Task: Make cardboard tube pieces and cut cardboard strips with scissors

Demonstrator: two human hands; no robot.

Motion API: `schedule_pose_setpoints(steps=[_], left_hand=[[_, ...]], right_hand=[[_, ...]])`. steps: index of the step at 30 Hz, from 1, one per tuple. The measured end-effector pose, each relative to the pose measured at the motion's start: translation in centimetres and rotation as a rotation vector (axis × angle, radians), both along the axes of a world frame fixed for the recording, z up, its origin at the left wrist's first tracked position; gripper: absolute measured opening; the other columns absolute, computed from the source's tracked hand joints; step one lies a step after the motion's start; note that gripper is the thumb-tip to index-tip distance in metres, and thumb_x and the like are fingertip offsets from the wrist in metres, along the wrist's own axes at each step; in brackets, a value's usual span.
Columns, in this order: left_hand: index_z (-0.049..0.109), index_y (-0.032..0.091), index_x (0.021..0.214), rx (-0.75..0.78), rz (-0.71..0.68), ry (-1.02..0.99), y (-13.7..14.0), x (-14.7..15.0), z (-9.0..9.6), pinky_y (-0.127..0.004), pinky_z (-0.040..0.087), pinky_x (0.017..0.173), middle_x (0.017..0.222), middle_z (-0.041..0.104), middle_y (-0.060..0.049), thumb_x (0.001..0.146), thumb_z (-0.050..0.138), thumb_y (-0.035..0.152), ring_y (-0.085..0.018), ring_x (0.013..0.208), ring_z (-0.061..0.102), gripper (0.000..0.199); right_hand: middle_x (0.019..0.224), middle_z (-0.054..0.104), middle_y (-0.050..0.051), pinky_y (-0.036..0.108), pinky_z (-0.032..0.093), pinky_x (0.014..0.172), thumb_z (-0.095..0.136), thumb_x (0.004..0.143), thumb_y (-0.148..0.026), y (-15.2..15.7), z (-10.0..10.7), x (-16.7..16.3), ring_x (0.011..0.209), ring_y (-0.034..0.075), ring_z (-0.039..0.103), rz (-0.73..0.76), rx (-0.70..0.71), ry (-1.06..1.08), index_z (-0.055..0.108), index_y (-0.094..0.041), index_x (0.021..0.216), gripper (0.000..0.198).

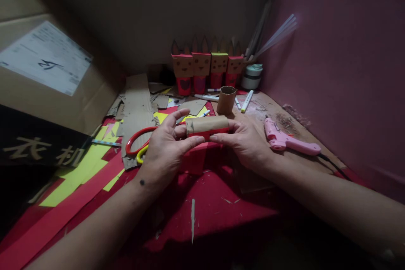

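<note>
My left grip (167,142) and right grip (245,142) pinch the cardboard tube (207,125) at both ends, seemingly to steady it | tube: clock centre, above counter (221,190) | 3 o'clock: glue gun (279,137), likely for right-hand reach | 1 o'clock: upright tube (226,102)

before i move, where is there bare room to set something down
Most open: the red surface nearer than the left hand and right hand, with thin pale scraps. A small gap separates the upright brown cardboard tube and pink glue gun. Crowded: left, yellow paper and corrugated cardboard; back, four cardboard figures.
</note>
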State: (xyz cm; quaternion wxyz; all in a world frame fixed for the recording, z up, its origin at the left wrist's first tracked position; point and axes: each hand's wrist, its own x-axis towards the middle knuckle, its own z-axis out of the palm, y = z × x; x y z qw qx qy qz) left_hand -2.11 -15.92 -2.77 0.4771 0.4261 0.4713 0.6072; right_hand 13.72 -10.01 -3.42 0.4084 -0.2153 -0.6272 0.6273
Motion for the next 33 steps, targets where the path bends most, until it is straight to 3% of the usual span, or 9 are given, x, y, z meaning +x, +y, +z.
schedule_pose_setpoints(steps=[5, 12, 15, 19, 26, 33], left_hand=[[0.051, 0.019, 0.12, 0.06, 0.025, -0.039, 0.2, -0.6, -0.1, -0.023, 0.052, 0.073, 0.081, 0.071, -0.002, 0.063, 0.076, 0.01, -0.017, 0.082, 0.068, 0.062], [0.048, 0.018, 0.121, 0.043, 0.037, 0.122, 0.3, -0.3, -0.2, -0.026, 0.05, 0.074, 0.092, 0.07, -0.004, 0.062, 0.078, 0.017, -0.018, 0.082, 0.066, 0.066], [0.051, 0.018, 0.116, 0.049, 0.039, 0.08, 0.1, -0.3, -0.1, -0.027, 0.05, 0.075, 0.094, 0.07, -0.004, 0.063, 0.077, 0.017, -0.018, 0.083, 0.066, 0.06], [0.049, 0.02, 0.117, 0.048, 0.016, -0.009, 0.1, -1.0, 0.1, -0.026, 0.051, 0.073, 0.093, 0.071, -0.003, 0.064, 0.076, 0.015, -0.017, 0.082, 0.067, 0.06], [0.049, 0.022, 0.115, 0.025, -0.045, -0.103, 0.4, -2.0, -0.1, -0.029, 0.052, 0.075, 0.081, 0.068, 0.002, 0.064, 0.073, 0.007, -0.017, 0.078, 0.068, 0.059], [0.046, 0.021, 0.121, 0.005, -0.02, -0.164, 0.5, -2.4, -0.3, -0.03, 0.053, 0.077, 0.085, 0.071, -0.001, 0.066, 0.074, 0.007, -0.017, 0.079, 0.069, 0.063]], right_hand=[[0.099, 0.072, 0.002, 0.036, 0.044, 0.096, 0.066, 0.073, -0.011, -0.5, 1.2, -0.1, 0.097, 0.017, 0.063, -0.043, 0.154, -0.083, 0.073, -0.024, 0.096, 0.027], [0.1, 0.071, 0.003, 0.037, 0.045, 0.095, 0.066, 0.074, -0.013, -0.3, 1.0, -0.4, 0.099, 0.019, 0.063, -0.021, 0.17, -0.07, 0.072, -0.022, 0.101, 0.03], [0.097, 0.072, 0.003, 0.038, 0.044, 0.095, 0.067, 0.072, -0.012, -0.2, 1.7, -0.8, 0.098, 0.02, 0.063, 0.028, 0.166, -0.13, 0.073, -0.023, 0.098, 0.029], [0.088, 0.072, 0.003, 0.042, 0.044, 0.094, 0.065, 0.072, -0.016, 0.2, 2.4, -1.0, 0.094, 0.022, 0.063, 0.087, 0.094, -0.23, 0.075, -0.023, 0.093, 0.024], [0.095, 0.071, 0.005, 0.04, 0.044, 0.092, 0.067, 0.071, -0.018, 0.5, 1.3, -0.8, 0.095, 0.021, 0.062, 0.037, -0.063, -0.053, 0.072, -0.021, 0.099, 0.029], [0.091, 0.071, 0.007, 0.04, 0.043, 0.091, 0.059, 0.068, -0.011, 0.8, 0.9, -0.2, 0.091, 0.022, 0.063, 0.17, -0.224, 0.068, 0.073, -0.017, 0.094, 0.03]])
